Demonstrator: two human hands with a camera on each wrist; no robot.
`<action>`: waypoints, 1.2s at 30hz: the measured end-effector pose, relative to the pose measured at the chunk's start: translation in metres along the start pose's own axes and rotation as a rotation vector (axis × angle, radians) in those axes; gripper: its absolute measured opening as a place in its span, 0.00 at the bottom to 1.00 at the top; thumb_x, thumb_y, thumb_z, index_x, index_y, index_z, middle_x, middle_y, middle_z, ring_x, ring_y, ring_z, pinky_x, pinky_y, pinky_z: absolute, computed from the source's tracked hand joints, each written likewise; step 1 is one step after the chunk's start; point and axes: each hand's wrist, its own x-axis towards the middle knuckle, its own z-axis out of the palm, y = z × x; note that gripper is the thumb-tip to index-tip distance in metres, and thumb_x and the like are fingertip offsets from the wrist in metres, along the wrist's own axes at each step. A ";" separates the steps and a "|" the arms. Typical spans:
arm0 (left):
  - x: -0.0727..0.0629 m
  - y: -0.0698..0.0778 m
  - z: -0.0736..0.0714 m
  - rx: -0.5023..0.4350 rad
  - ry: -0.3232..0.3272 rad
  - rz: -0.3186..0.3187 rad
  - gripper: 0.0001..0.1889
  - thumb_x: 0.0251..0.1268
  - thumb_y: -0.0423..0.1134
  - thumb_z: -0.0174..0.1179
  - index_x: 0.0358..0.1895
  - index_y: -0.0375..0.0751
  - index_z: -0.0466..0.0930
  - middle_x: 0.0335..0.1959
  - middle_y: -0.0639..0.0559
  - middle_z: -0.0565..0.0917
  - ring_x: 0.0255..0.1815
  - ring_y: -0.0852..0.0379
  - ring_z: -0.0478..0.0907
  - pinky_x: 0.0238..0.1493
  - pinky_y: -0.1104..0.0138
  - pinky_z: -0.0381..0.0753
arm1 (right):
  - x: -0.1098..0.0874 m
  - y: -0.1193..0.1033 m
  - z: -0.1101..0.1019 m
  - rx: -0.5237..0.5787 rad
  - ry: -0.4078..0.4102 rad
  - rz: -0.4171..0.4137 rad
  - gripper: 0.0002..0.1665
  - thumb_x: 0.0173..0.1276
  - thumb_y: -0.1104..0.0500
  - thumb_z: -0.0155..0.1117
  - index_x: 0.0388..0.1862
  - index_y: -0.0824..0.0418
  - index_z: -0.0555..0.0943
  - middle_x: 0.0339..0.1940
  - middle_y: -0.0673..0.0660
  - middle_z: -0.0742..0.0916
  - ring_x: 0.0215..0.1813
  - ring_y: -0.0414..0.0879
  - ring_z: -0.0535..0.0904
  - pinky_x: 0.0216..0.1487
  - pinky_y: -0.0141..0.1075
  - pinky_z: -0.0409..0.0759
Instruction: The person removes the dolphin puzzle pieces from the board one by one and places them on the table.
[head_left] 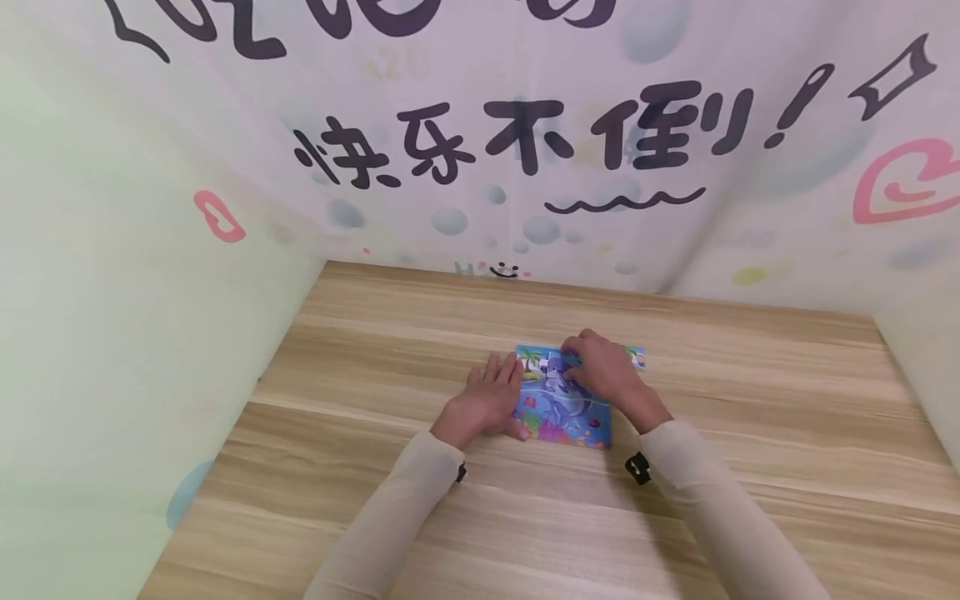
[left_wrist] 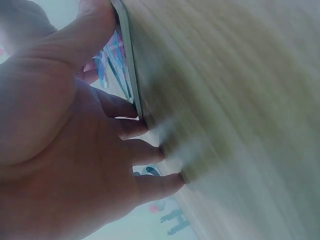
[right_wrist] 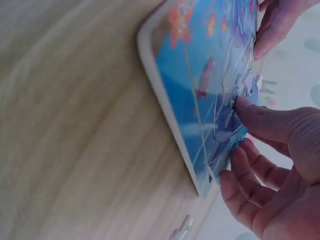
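Okay, so your dolphin puzzle (head_left: 558,408) is lying flat roughly mid-worktop (head_left: 360,350), right between your two hands. Bright blue thing, palm tree up in the far left corner, purple dolphin in the middle, pink and orange sea stuff along the edge nearest you, and you can see the seams between pieces.

Your left-hand grip (head_left: 491,400) is relaxed with the fingers straight, lined up along the puzzle's left edge. From the left wrist view, the index finger is up against that edge and some of the other fingertips are down on the worktop; thumb's by the near left corner.

Your right-hand grip (head_left: 607,367) is over the far right part, fingers bent, pinching the puzzle: thumb on top, fingertips at the far edge. Can't tell if you've got one piece in there or the board itself, your hand hides too much.

There's also a loose piece (head_left: 638,354) on the worktop just off the puzzle's right side, half hidden behind your hand. You've got long pale sleeves (head_left: 405,492) on, and the backdrop (head_left: 465,192) behind has big black Chinese lettering, bubbles and a pink heart (head_left: 862,187).
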 end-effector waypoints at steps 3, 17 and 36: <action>-0.001 0.000 -0.001 0.000 0.002 -0.001 0.58 0.58 0.61 0.65 0.81 0.40 0.37 0.83 0.45 0.35 0.82 0.41 0.30 0.79 0.44 0.40 | 0.000 -0.001 -0.002 -0.002 -0.012 0.006 0.20 0.62 0.57 0.73 0.53 0.62 0.84 0.47 0.61 0.84 0.41 0.52 0.82 0.47 0.50 0.83; -0.001 -0.002 -0.002 0.006 -0.004 -0.003 0.58 0.58 0.61 0.65 0.81 0.40 0.37 0.83 0.44 0.35 0.82 0.42 0.29 0.79 0.45 0.40 | 0.003 -0.002 -0.006 0.015 -0.038 0.004 0.19 0.63 0.57 0.73 0.51 0.62 0.82 0.45 0.61 0.87 0.43 0.53 0.83 0.47 0.51 0.83; -0.001 0.000 -0.002 0.016 -0.011 -0.003 0.58 0.59 0.62 0.64 0.81 0.40 0.36 0.83 0.45 0.34 0.82 0.42 0.28 0.79 0.44 0.40 | 0.007 0.008 -0.001 0.178 -0.065 0.000 0.17 0.71 0.61 0.62 0.56 0.64 0.84 0.48 0.66 0.88 0.46 0.55 0.83 0.49 0.52 0.82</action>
